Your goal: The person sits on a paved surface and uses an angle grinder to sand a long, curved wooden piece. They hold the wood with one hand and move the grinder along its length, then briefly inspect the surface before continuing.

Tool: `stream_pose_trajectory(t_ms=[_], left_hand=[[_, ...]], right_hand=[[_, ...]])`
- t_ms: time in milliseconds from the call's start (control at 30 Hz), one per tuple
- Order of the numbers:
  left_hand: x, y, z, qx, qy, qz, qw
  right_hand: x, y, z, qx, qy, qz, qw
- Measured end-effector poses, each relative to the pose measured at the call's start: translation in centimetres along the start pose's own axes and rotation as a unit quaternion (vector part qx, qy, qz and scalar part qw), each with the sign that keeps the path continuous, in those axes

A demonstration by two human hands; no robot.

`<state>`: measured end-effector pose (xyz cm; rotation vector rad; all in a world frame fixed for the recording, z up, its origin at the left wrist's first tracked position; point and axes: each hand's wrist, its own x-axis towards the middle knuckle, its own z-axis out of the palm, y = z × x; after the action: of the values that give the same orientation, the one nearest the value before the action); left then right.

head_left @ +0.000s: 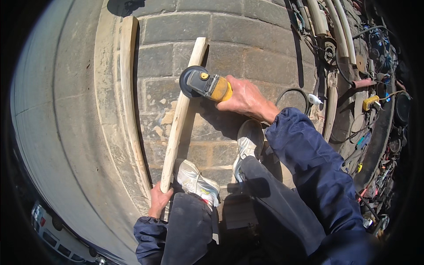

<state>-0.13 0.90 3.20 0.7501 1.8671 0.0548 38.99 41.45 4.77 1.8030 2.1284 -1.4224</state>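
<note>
My right hand is wrapped round the body of a yellow and grey angle grinder. The grinder's dark round disc lies over the upper part of a pale wooden pole, touching it or just above it; I cannot tell which. Down at the pole's near end, my left hand is closed round the wood, beside my left shoe. The pole slants away from me, its far end leaning slightly right, and casts a shadow on the paving.
A second wooden pole lies along the kerb at left. My shoes stand on stone paving. Along the right are more poles, a black cable loop, a yellow socket block and cluttered tools. Parked vehicles show at lower left.
</note>
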Motion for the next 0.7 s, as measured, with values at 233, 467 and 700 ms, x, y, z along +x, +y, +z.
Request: stream_pose_trajectory(t_ms=[233,467,700], left_hand=[[0.8,0.4,0.4,-0.032,-0.047,-0.016,0.998],[0.5,-0.3,0.5,-0.066,-0.052,-0.017,0.996],[1.6,-1.5,1.0,-0.047,-0.065,-0.03,0.996]], right_hand=[[4.8,1.8,-4.4,0.042,0.091,0.05,0.994],[2.4,1.7,-0.7,0.054,0.044,0.016,0.997],[2.9,1.5,-2.2,0.069,0.072,0.025,0.995]])
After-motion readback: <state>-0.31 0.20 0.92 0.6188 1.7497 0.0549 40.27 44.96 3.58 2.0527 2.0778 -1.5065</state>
